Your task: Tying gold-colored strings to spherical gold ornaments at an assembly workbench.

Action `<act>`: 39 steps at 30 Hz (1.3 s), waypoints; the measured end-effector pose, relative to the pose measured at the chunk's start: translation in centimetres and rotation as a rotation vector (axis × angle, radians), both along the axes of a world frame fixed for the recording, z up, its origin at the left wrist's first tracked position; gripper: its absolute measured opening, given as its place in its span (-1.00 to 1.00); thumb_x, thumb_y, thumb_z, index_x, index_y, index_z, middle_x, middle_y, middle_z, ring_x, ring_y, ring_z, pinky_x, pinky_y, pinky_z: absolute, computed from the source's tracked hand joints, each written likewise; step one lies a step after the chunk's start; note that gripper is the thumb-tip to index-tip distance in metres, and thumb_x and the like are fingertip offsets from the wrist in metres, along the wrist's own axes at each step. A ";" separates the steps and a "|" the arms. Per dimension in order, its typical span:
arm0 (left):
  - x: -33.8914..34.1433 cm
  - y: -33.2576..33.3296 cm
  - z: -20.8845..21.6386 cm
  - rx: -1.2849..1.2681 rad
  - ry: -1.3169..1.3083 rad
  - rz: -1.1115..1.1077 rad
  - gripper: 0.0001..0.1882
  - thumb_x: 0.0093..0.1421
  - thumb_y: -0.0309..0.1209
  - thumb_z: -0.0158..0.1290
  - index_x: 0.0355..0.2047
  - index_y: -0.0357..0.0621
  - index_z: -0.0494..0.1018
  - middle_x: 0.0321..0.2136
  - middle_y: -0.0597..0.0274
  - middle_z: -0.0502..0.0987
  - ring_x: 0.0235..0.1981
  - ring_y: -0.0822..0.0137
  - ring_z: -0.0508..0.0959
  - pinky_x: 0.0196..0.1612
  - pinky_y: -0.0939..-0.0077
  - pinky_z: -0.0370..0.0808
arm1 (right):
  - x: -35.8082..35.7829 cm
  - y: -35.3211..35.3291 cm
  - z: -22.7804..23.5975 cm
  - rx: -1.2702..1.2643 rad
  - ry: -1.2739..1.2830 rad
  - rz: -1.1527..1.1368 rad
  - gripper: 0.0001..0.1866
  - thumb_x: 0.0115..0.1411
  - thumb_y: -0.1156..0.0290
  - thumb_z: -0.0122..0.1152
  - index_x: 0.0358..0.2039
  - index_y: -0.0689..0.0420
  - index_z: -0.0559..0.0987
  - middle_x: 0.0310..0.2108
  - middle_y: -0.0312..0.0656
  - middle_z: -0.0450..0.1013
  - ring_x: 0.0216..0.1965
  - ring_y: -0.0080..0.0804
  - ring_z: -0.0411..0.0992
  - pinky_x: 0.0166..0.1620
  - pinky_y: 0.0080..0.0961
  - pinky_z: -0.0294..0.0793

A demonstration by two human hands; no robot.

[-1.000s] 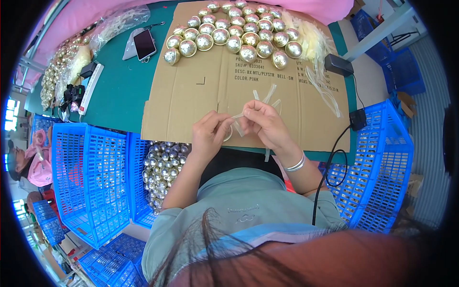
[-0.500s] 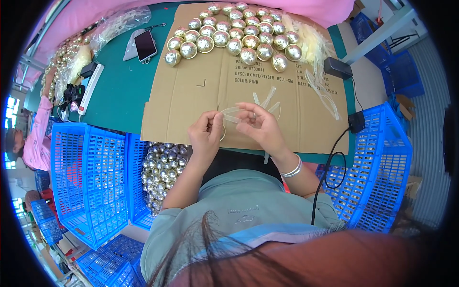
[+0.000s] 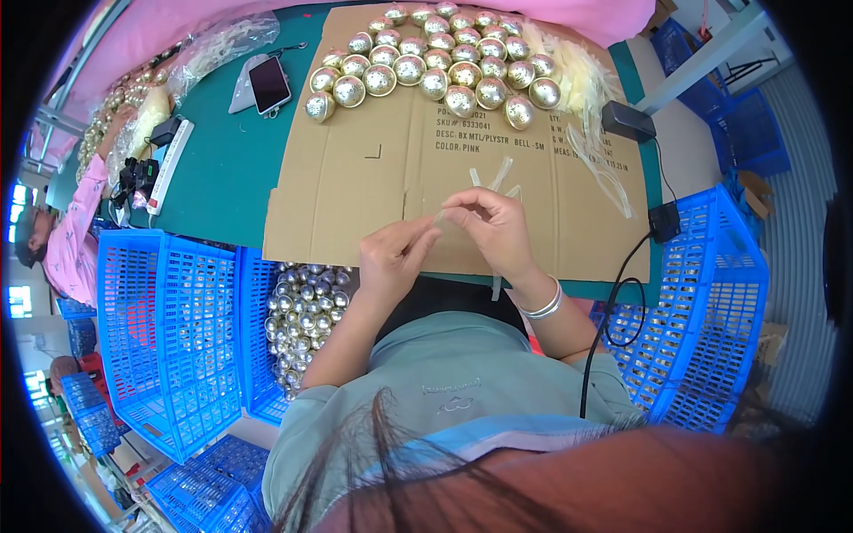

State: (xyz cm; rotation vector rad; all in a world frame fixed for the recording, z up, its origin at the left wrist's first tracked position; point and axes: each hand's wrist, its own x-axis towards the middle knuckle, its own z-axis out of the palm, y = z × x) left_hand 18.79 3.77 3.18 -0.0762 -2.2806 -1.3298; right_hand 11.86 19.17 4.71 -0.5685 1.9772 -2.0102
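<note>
pinched a thin pale ribbon [image 3: 440, 216] in left hand [image 3: 393, 256] and right hand [image 3: 498, 229], nearly tip to tip over cardboard [image 3: 338, 195]; probably called for light, even tension; had loose ribbons [image 3: 506, 169] just beyond right hand, gold bells [image 3: 434, 83] farther beyond

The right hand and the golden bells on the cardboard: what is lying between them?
In the head view, a few pale ribbon strips lie just beyond the right hand; from there to the golden bells, the printed cardboard is bare.
</note>
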 end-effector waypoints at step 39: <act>-0.5 -1.6 0.1 0.189 -0.043 -0.005 -0.94 0.10 -0.51 0.14 -0.40 -0.22 0.51 -0.51 0.26 0.42 -0.35 0.36 0.35 -0.35 0.54 0.32 | 1.6 -0.8 1.9 0.440 1.005 -0.065 -0.81 -0.04 0.48 0.25 -0.36 0.00 0.52 -0.10 -0.34 0.49 -0.03 -0.32 0.32 0.02 -0.33 0.15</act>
